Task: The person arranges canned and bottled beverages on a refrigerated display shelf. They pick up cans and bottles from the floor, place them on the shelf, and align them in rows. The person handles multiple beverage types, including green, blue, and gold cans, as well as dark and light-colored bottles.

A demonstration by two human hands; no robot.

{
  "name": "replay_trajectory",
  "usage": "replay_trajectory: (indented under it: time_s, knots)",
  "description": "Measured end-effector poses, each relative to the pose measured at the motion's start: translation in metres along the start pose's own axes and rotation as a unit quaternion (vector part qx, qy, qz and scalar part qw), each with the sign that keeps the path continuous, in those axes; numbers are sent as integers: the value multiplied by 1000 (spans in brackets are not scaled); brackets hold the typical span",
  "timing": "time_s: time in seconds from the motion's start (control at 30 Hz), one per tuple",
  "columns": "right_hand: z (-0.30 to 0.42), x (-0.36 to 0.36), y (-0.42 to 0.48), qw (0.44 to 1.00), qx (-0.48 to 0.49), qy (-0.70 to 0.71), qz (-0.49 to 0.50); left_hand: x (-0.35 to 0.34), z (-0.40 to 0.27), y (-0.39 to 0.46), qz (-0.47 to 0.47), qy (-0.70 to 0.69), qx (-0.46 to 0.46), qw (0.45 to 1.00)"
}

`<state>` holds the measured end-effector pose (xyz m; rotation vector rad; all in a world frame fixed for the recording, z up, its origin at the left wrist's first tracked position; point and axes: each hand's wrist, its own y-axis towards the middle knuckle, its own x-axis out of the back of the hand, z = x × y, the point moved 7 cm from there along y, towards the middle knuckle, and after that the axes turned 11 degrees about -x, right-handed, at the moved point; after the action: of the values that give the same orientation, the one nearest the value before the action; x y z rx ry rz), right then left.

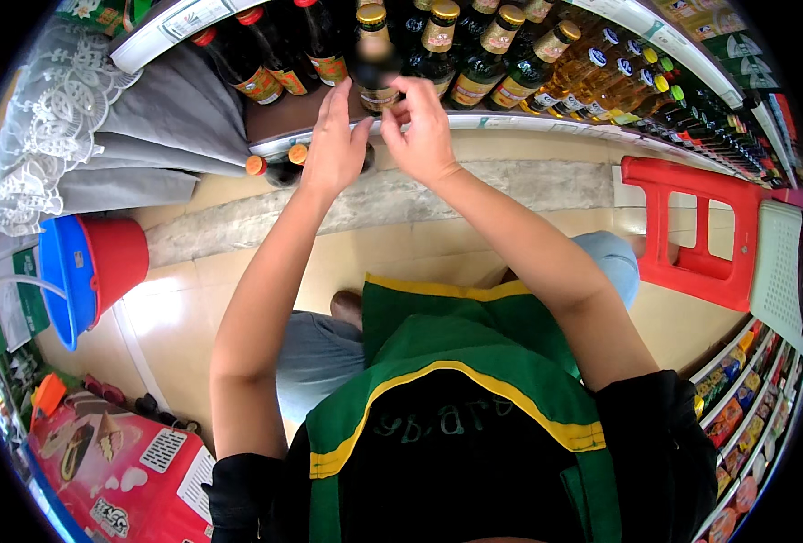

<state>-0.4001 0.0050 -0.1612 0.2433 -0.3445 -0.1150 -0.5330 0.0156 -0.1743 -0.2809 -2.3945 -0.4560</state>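
A dark glass bottle with a gold cap and label (377, 99) stands upright at the shelf's front edge, between my hands. My left hand (337, 144) is at its left, fingers straight and together, thumb apart; nothing is in it. On the other side my right hand (420, 129) has bent fingers, their tips at the bottle's lower label. Whether they press on the glass I cannot tell. Part of the bottle's middle is blurred. Similar gold-capped bottles (474, 78) stand to the right, and red-capped dark bottles (326, 54) to the left.
Orange-capped bottles (256, 165) are below the shelf edge (530, 124). Grey cloth with lace (164, 108) hangs at left, above a red bucket (119, 254) and a blue basin (62, 271). A red plastic stool (659, 224) is at right. Clear bottles of amber liquid (578, 71) fill more shelf.
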Motion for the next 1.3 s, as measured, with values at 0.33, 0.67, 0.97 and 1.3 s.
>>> replay_trajectory:
  time_s: [0.33,0.67,0.97,1.3]
  knots:
    - [16,2,53,996,9,-81,-29,-8,-4,33,-32,-28,-24,999]
    - [16,-4,70,993,31,-114,2,-2,0,27,-67,-58,-8,996]
    - [49,8,60,992,79,-45,86,29,-9,30,-138,-72,-30,987]
    - [70,48,40,985,93,-72,125,29,-53,24,-15,-141,-45,989]
